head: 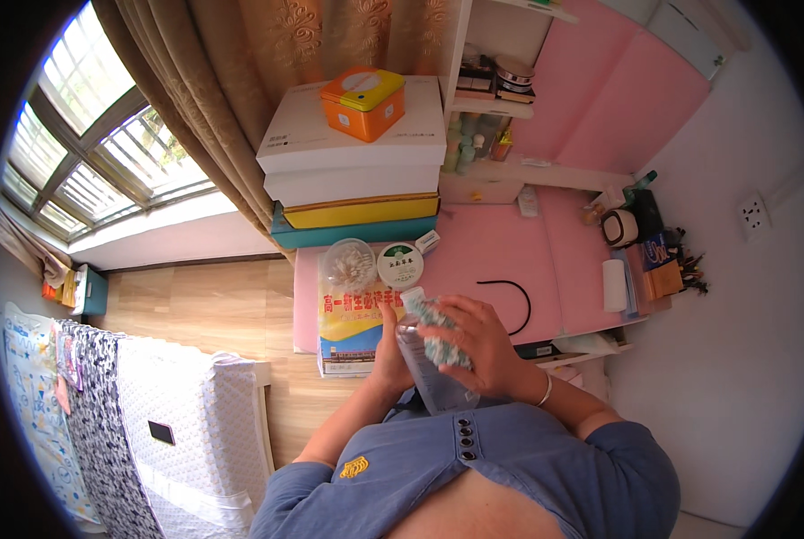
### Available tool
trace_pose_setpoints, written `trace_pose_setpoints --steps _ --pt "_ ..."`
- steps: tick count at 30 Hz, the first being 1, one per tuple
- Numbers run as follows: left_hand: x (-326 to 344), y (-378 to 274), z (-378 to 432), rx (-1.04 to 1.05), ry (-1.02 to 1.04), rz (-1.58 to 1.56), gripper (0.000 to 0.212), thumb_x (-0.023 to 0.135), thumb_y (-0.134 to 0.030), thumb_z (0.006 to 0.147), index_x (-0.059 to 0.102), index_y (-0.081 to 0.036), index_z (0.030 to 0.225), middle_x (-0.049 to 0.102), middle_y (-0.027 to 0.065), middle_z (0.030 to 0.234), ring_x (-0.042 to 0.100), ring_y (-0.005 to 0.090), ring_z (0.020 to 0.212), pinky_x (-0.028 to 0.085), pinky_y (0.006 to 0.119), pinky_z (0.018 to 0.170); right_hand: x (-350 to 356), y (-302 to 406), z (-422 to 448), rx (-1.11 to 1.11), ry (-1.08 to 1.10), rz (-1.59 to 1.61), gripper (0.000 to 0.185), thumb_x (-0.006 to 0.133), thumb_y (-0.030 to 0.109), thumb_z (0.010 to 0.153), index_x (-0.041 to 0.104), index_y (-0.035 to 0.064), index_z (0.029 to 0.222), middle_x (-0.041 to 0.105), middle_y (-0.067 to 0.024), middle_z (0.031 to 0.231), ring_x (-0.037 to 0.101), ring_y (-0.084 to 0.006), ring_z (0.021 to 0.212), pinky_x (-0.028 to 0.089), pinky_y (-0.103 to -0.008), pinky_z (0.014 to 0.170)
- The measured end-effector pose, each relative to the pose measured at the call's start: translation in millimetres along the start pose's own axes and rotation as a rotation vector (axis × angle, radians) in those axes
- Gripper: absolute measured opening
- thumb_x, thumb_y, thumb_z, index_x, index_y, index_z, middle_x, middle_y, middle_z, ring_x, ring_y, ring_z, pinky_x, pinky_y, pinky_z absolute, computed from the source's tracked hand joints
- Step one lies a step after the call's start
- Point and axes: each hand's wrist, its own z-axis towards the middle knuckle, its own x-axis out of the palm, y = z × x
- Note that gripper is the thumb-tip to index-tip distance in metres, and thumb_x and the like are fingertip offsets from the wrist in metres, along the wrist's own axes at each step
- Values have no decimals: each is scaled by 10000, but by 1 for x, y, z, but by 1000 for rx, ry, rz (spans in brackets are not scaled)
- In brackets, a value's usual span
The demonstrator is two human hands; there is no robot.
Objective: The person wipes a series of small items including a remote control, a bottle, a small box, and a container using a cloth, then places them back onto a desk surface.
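A clear plastic bottle (421, 360) with a white cap (413, 296) is held tilted in front of my chest, above the desk's front edge. My left hand (390, 347) grips its left side, the thumb pointing up toward the cap. On the other side my right hand (479, 343) presses a bunched white-and-teal cloth (442, 337) against the bottle. A printed booklet (348, 337) lies left of the bottle. On its upper part stand a round clear tub of cotton swabs (350, 265) and a round white jar with a green-and-white lid (400, 265).
Stacked boxes (355, 178) carry an orange-and-yellow tin (363, 103) at the back. A black cord (529, 303) curves across the pink desktop (489, 242). A white cylinder (613, 286) and pen holders (665, 276) line the right side. A phone (161, 432) rests on the bed (186, 397).
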Motion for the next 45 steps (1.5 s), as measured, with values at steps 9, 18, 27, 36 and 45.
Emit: trace_pose_setpoints --steps 9,18,27,36,45 --pt "-13 8 -22 -20 -43 547 740 638 -449 709 298 -65 1242 409 87 1181 435 195 1073 389 318 891 -2 11 40 -80 177 -252 359 582 318 724 554 157 1044 462 -47 1191 419 -251 1068 322 -409 842" --pt "-1 6 -19 111 121 773 707 659 -428 693 351 -4 1169 484 83 1079 466 152 986 372 298 863 -7 -38 76 77 532 358 299 550 322 781 603 38 858 579 -113 766 564 -234 677 437 -303 612" --pt "30 19 -13 486 -169 977 629 650 -234 726 315 -4 1205 488 99 1059 456 161 993 358 288 867 2 -43 34 506 113 999 247 472 195 862 504 -4 1003 540 -29 895 485 -100 806 409 -252 711" --pt "50 30 -3 851 -446 1217 556 461 -206 844 180 -24 1288 392 144 1189 409 198 1060 333 295 887 0 -51 8 270 20 805 426 409 276 895 348 13 1224 435 -107 1136 417 -162 1028 330 -280 877" --pt "21 42 -10 574 -101 748 845 650 -388 703 145 -95 1314 404 82 1177 394 180 1083 306 319 921 2 -56 10 492 172 1043 343 415 251 892 442 -4 1121 529 -87 987 488 -143 893 394 -279 783"
